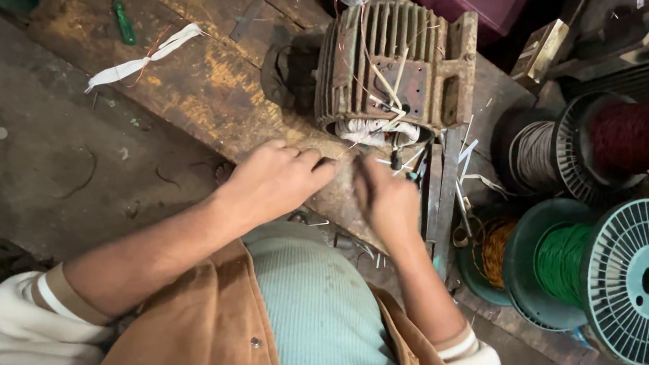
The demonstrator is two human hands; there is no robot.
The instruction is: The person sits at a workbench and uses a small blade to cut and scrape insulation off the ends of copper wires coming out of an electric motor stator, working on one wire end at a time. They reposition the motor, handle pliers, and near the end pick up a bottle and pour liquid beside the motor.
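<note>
Both my hands are down at the centre of the frame, right under the rusty motor housing [393, 67] sitting on the wooden desk [200, 78]. My left hand [278, 178] has its grip curled shut, fingertips just beside the white windings [368, 130] poking out the bottom. Right hand [387, 200] is blurred, so can't tell its grip. Wire spools [606, 270] sit at the right edge, green screwdriver [124, 22] upper left.
</note>
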